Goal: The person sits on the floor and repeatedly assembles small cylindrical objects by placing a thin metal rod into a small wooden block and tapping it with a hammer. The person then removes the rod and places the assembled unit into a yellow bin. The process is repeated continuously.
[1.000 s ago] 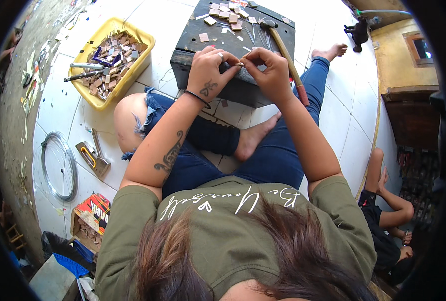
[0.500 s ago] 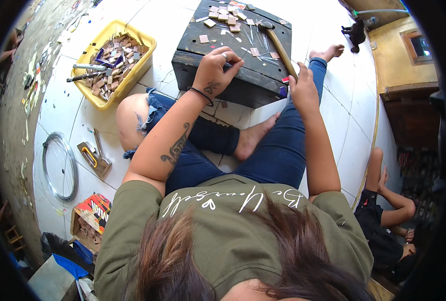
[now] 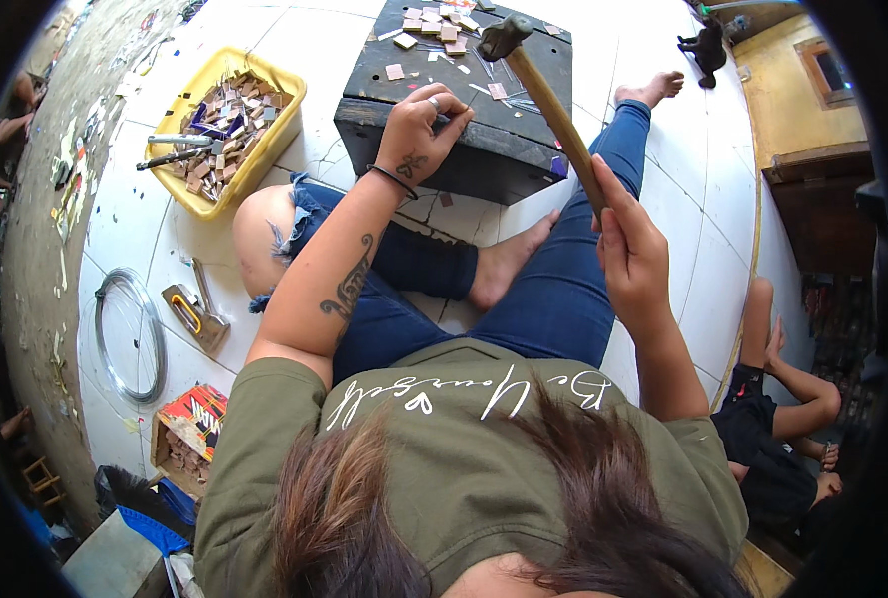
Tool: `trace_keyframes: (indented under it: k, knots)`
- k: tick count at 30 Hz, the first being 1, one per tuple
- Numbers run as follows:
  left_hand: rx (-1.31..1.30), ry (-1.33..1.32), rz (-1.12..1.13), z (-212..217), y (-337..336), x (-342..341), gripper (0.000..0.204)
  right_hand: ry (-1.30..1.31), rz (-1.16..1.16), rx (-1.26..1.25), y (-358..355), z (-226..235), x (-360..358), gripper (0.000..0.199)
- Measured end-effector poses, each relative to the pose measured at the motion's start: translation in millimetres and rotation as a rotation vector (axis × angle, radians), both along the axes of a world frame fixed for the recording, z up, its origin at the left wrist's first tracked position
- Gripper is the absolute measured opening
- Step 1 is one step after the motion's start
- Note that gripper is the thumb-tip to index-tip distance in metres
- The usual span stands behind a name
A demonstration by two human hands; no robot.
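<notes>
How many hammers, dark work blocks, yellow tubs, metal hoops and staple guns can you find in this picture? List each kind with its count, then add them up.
Hammer, held in the right hand: 1
Dark work block, under the left hand: 1
Yellow tub: 1
Metal hoop: 1
Staple gun: 1
Total: 5

Right hand [image 3: 631, 244], which a second ago was pinched together with the left hand [image 3: 419, 130] at the black block's [image 3: 404, 100] near edge, has split off and now grips the hammer [image 3: 548, 105] by its wooden handle, head raised above the block top. The hammer lay flat on the block before. Left hand has settled alone, fingers curled on the block.
</notes>
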State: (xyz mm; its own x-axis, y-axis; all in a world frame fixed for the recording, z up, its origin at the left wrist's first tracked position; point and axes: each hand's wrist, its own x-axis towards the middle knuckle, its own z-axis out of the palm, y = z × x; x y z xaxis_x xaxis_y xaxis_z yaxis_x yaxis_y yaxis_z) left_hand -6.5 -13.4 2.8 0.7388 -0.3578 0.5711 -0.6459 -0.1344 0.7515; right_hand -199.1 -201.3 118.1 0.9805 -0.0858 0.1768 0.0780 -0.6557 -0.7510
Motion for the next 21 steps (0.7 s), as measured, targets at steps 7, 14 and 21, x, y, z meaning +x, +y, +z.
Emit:
trace_keyframes:
  k: [7,14,21]
  knots:
    - [0.019,-0.027,0.008,-1.6,0.7,1.5,0.007,-0.104,0.046,-0.093,-1.4,-1.2,-2.1,0.048]
    - [0.001,-0.005,0.010,-4.6,0.6,-0.5,0.008,-0.089,0.053,-0.115,-0.8,-4.8,-2.4,0.049]
    - [0.012,-0.034,0.030,-5.8,0.9,-0.3,0.009,-0.134,0.055,-0.107,0.5,-4.7,-1.9,0.049]
